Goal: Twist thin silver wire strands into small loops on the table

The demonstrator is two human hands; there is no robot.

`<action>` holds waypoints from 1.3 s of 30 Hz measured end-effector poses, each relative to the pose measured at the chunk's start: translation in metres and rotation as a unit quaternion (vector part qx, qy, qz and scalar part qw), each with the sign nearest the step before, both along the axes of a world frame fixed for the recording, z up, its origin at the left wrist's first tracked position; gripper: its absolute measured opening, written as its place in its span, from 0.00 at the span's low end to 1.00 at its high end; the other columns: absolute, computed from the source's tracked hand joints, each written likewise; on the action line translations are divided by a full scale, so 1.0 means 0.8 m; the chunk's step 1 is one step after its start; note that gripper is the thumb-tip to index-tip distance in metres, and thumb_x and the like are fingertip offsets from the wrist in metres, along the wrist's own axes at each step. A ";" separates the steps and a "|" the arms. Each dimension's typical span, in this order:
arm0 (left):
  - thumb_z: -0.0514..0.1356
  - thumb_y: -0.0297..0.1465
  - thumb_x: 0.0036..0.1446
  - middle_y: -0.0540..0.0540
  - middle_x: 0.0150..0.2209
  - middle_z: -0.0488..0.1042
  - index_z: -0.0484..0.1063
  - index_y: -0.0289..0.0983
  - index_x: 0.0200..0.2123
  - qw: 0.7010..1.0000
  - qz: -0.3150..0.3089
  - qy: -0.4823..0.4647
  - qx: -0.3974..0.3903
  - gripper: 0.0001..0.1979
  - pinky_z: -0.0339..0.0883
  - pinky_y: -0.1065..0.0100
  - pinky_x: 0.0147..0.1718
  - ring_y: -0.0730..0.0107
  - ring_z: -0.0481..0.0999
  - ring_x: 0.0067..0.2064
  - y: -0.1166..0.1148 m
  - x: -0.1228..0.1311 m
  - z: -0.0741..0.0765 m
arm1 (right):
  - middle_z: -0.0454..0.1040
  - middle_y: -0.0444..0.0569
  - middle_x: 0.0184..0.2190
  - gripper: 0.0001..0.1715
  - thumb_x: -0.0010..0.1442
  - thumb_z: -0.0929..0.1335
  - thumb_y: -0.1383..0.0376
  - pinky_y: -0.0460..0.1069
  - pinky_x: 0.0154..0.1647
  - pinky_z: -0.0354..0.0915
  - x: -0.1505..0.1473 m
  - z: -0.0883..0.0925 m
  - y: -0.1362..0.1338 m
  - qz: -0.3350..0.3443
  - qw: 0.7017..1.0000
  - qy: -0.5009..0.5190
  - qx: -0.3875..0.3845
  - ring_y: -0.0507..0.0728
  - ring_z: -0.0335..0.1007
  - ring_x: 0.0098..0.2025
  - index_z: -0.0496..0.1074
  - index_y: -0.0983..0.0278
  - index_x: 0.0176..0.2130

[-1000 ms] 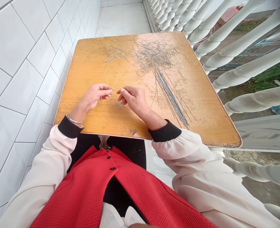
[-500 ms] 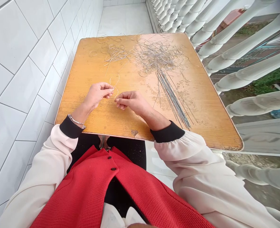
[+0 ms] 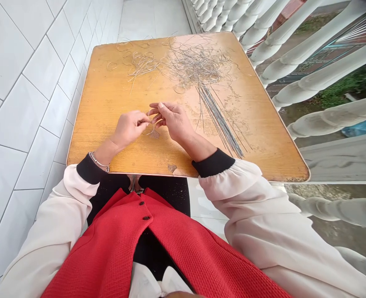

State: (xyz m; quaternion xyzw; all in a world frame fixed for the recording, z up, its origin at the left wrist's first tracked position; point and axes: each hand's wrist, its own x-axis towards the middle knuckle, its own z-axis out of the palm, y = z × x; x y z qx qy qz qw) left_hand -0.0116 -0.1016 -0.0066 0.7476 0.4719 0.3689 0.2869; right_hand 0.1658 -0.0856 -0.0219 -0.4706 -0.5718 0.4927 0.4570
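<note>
Left hand (image 3: 129,128) pinches thin wire (image 3: 152,120), right fingers (image 3: 162,109) curl beside it (grip unclear); a slack pinch could drop it onto the wooden tabletop (image 3: 108,103).

Held wire: the wire (image 3: 151,112) passes behind the hands (image 3: 129,128), hiding its full shape.
Pile: single strands in the tangle (image 3: 198,66) are too fine to tell apart.
Railing: the railing (image 3: 319,70) is cut off by the right edge.

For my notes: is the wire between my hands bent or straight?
Bent: the thin wire curves in a loop beside the left hand.
</note>
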 end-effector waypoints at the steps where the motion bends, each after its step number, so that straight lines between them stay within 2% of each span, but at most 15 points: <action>1: 0.65 0.19 0.55 0.51 0.27 0.73 0.80 0.39 0.26 1.000 -0.002 0.005 0.004 0.10 0.62 0.65 0.40 0.70 0.68 0.32 -0.001 0.000 0.001 | 0.81 0.50 0.38 0.27 0.71 0.69 0.41 0.44 0.27 0.69 0.000 0.001 0.001 0.004 1.000 0.005 0.001 0.50 0.75 0.29 0.77 0.62 0.44; 5: 0.64 0.20 0.55 0.50 0.27 0.72 0.78 0.39 0.25 1.000 0.008 0.016 0.011 0.11 0.61 0.65 0.38 0.70 0.67 0.31 -0.003 0.001 0.004 | 0.80 0.47 0.32 0.23 0.71 0.70 0.45 0.44 0.26 0.67 -0.001 0.006 0.001 0.011 1.000 0.004 -0.001 0.49 0.74 0.26 0.75 0.62 0.38; 12: 0.62 0.22 0.55 0.50 0.25 0.70 0.74 0.39 0.22 1.000 0.006 0.016 0.017 0.11 0.60 0.63 0.38 0.69 0.66 0.30 -0.003 0.002 0.002 | 0.80 0.46 0.27 0.24 0.69 0.72 0.44 0.45 0.25 0.65 -0.004 0.014 -0.002 -0.010 1.000 -0.008 -0.011 0.49 0.70 0.23 0.75 0.61 0.36; 16: 0.61 0.22 0.54 0.50 0.24 0.68 0.72 0.40 0.22 0.999 0.002 0.030 0.027 0.11 0.60 0.64 0.38 0.69 0.65 0.31 -0.004 0.004 -0.001 | 0.79 0.45 0.26 0.19 0.68 0.74 0.56 0.45 0.24 0.60 -0.008 0.013 0.000 -0.024 1.000 -0.007 -0.015 0.47 0.65 0.21 0.73 0.62 0.28; 20: 0.60 0.21 0.55 0.50 0.25 0.67 0.70 0.40 0.22 0.998 0.004 0.048 0.038 0.12 0.60 0.64 0.39 0.68 0.66 0.31 -0.008 0.007 0.000 | 0.76 0.44 0.23 0.19 0.64 0.74 0.67 0.45 0.22 0.57 -0.012 0.009 0.004 -0.019 1.000 0.006 -0.019 0.46 0.59 0.20 0.69 0.63 0.23; 24: 0.60 0.20 0.57 0.49 0.27 0.70 0.69 0.40 0.23 0.997 0.008 0.058 0.042 0.12 0.61 0.63 0.40 0.68 0.67 0.33 -0.012 0.009 0.000 | 0.75 0.44 0.22 0.21 0.64 0.75 0.65 0.44 0.22 0.58 -0.012 0.007 0.005 -0.019 1.000 0.006 -0.009 0.46 0.60 0.20 0.69 0.62 0.23; 28: 0.60 0.21 0.57 0.48 0.29 0.71 0.69 0.40 0.25 0.997 0.041 0.051 0.044 0.12 0.61 0.64 0.40 0.68 0.68 0.34 -0.010 0.009 -0.003 | 0.79 0.45 0.27 0.21 0.66 0.76 0.54 0.44 0.24 0.63 -0.010 0.011 0.002 -0.023 1.000 0.007 -0.019 0.47 0.66 0.22 0.71 0.62 0.28; 32: 0.61 0.21 0.58 0.49 0.29 0.72 0.72 0.40 0.27 0.995 0.087 0.010 0.052 0.10 0.63 0.66 0.40 0.69 0.70 0.34 -0.007 0.007 -0.006 | 0.80 0.46 0.29 0.23 0.68 0.73 0.46 0.45 0.24 0.64 -0.009 0.017 -0.006 -0.011 0.998 0.039 -0.051 0.48 0.68 0.22 0.76 0.62 0.34; 34: 0.62 0.23 0.59 0.50 0.29 0.74 0.72 0.40 0.27 0.993 0.102 -0.003 0.057 0.10 0.63 0.66 0.40 0.70 0.70 0.34 -0.006 0.006 -0.006 | 0.79 0.46 0.27 0.21 0.66 0.75 0.48 0.45 0.24 0.64 -0.010 0.017 -0.010 0.011 0.998 0.042 -0.049 0.48 0.67 0.22 0.76 0.63 0.33; 39: 0.64 0.22 0.58 0.50 0.30 0.78 0.73 0.39 0.27 0.992 0.119 -0.038 0.012 0.10 0.65 0.69 0.38 0.73 0.73 0.33 -0.004 0.006 -0.005 | 0.75 0.42 0.23 0.12 0.57 0.80 0.64 0.43 0.23 0.63 -0.012 0.007 -0.010 0.058 0.997 0.035 -0.039 0.46 0.65 0.20 0.76 0.65 0.30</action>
